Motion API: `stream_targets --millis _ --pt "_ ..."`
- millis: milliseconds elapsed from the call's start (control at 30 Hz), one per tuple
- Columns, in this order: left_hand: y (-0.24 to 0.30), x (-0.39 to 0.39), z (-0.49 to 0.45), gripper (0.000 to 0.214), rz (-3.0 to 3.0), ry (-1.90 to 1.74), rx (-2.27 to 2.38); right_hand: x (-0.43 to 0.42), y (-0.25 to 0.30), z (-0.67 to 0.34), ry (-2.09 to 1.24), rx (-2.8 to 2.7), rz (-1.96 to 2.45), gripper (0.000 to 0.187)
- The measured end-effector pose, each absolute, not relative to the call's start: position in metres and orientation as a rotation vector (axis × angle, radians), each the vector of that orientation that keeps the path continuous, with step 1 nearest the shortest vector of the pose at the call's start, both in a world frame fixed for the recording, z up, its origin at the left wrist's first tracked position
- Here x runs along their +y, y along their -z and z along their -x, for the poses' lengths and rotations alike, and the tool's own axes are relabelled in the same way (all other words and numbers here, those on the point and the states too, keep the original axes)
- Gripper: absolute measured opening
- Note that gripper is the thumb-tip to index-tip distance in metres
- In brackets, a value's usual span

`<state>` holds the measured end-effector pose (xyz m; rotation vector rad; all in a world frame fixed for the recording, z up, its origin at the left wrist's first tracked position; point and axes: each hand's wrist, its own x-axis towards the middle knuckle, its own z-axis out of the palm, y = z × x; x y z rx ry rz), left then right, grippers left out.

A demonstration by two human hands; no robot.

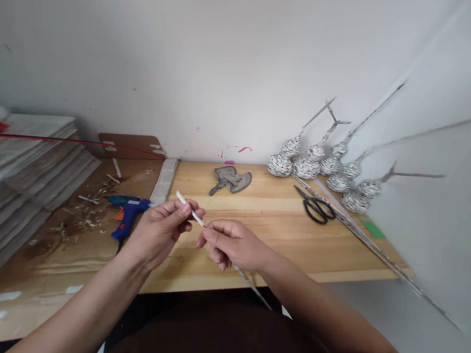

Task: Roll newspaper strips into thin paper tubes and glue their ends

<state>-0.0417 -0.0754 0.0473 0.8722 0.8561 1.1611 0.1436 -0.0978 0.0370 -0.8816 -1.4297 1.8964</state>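
The thin stick [196,218] I hold is matt white paper, and the tabletop [266,207] is smooth wood. At one o'clock from my grip lies crumpled, matt grey cloth [230,180]; at two, rough coiled-paper gourd shapes [306,166]; at three, dark metal-looking scissors [310,205]; at nine, a smooth blue plastic glue gun [130,214]

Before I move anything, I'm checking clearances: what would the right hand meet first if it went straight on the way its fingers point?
Most likely the left hand: the right hand points toward it, with the thin white stick spanning the gap between them. One view leaves depth uncertain.
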Motion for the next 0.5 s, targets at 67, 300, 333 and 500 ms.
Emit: stream_targets --millis 67,300,333,500 --pt "-0.049 -0.070 0.040 0.023 -0.844 -1.210 0.858 -0.104 -0.041 -0.150 -1.797 -1.504 0.961 0.038" --pt "-0.052 -0.053 0.035 0.020 -0.740 -1.342 0.884 -0.124 -0.045 -0.196 -1.406 -1.732 1.242 0.037" --pt "-0.051 -0.052 0.033 0.020 -0.735 -1.340 0.892 -0.125 -0.045 -0.203 -1.280 -1.798 1.295 0.037" --pt "-0.039 -0.050 0.024 0.031 -0.809 -1.244 0.921 -0.126 -0.043 -0.252 -0.563 -2.067 1.588 0.036"
